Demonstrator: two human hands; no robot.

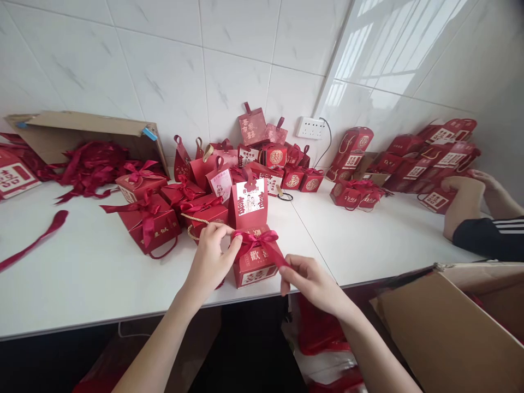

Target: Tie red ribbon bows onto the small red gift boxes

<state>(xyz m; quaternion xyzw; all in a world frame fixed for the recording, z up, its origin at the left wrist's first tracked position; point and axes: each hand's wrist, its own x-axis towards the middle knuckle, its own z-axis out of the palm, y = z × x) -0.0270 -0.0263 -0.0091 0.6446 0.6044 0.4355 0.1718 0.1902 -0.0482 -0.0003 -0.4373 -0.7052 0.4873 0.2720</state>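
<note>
A red gift box (pixel 256 266) with gold characters stands at the table's front edge, a red ribbon (pixel 258 238) tied in a bow across its top. My left hand (pixel 215 251) pinches the bow's left loop between thumb and fingers. On the other side, my right hand (pixel 305 278) is closed on a ribbon tail that runs down to the right off the box. Right behind it rises a red box with a printed white card (pixel 250 197). Other ribboned red boxes (pixel 149 221) crowd close to my left hand.
Loose red ribbons (pixel 96 169) spill from a cardboard box (pixel 92 121) at the left. A power strip (pixel 310 128) hangs on the tiled wall. Stacked red boxes (pixel 434 150) stand far right, near another person's hands (pixel 466 196). An open carton (pixel 454 316) sits at lower right.
</note>
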